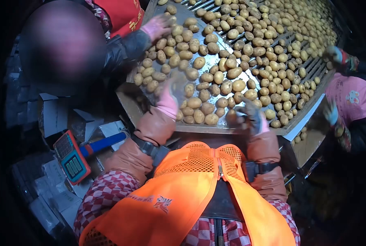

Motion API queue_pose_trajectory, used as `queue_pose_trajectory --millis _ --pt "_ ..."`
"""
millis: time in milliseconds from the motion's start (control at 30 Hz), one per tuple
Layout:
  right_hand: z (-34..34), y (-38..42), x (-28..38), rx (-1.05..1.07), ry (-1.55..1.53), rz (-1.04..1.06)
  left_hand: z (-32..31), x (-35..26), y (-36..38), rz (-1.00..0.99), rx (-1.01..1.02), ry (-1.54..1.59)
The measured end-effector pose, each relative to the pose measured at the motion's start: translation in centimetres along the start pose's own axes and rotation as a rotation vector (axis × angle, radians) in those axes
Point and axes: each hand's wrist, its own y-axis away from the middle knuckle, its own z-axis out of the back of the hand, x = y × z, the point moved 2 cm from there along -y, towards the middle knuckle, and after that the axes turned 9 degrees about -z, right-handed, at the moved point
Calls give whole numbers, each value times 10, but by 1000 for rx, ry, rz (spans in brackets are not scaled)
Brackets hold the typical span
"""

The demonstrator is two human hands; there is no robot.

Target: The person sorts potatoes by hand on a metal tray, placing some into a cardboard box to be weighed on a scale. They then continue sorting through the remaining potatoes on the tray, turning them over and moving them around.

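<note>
Many potatoes (pixel 207 108) lie on a metal sorting table (pixel 220 130) in front of me. My left hand (pixel 172 92), in a glove with a pink cuff, is over the potatoes at the table's left front; motion smears its fingers, and whether it holds one I cannot make out. Near the front edge, my right hand (pixel 251 117), also gloved, has its fingers bent and apart. A darker, blurred potato (pixel 231 117) lies right by its fingertips.
At the left, a co-worker's pink-gloved hand (pixel 157 27) reaches over the potatoes. Another person's gloved hands (pixel 331 112) are at the right side. A digital scale display (pixel 72 158) on a blue post stands at lower left, near cardboard boxes (pixel 53 117). Metal bars (pixel 314 69) slope behind.
</note>
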Motion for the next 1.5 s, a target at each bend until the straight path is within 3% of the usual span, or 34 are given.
queue_pose_trajectory --millis 33,100,133,200,267,333,367,400,433,467,533,567,667,700,833,967,1000,1067,1133,1200,1267,1367,1433,1467,1500 --pt "-37 13 10 89 104 -21 -28 -5 10 271 -153 456" --pt "-54 0 2 243 141 29 -93 -23 33 452 -10 509" --pt "-37 -45 -38 306 73 97 -114 -37 47 413 212 371" --pt "-33 -40 -31 260 -43 130 -125 -39 50 241 435 159" --pt "-14 2 -4 38 -139 65 -118 -19 11 -15 441 20" --pt "72 6 -11 506 -464 78 -102 -34 -37 -315 375 -589" --pt "102 23 -5 571 -689 188 -84 -20 -67 -412 328 -610" --pt "127 45 1 634 -913 304 -81 -37 -84 -640 333 -775" --pt "155 70 -1 368 -1019 371 -73 -47 -105 -372 489 -879" --pt "177 89 -4 98 -1113 435 -75 -41 -116 -427 406 -1127" --pt "200 85 -19 -64 -1083 477 -79 -30 -128 -539 196 -1620" --pt "206 82 -22 -143 -1066 490 -90 -21 -117 -386 271 -1628" --pt "142 65 -17 -279 -469 494 -111 -5 -41 -441 463 -1560" --pt "144 55 -23 -80 -278 544 -102 -6 -18 -477 502 -1553" --pt "96 37 -15 -112 -133 370 -37 -21 10 -466 577 -1487" --pt "47 10 1 -79 -114 155 -33 -21 25 -380 173 -1532" --pt "25 8 3 -35 -154 168 -52 -25 32 -430 309 -1530" --pt "-5 -7 8 -67 184 199 -79 -25 44 -524 589 -1501" --pt "-14 -21 17 -120 415 449 -69 -18 41 -688 656 -1399" --pt "-2 -37 24 -147 484 709 -48 -21 32 -703 646 -1359" --pt "21 -24 54 -206 304 426 -15 -30 26 -555 563 -1369" --pt "70 -66 51 -611 758 669 40 -12 21 -349 359 -1308" --pt "72 -77 38 -727 1129 549 28 -21 13 -430 196 -1488" --pt "7 -44 46 -821 1439 207 19 -29 5 -475 111 -1576" --pt "-12 -52 30 -858 1503 175 9 -36 -9 -324 134 -1640"
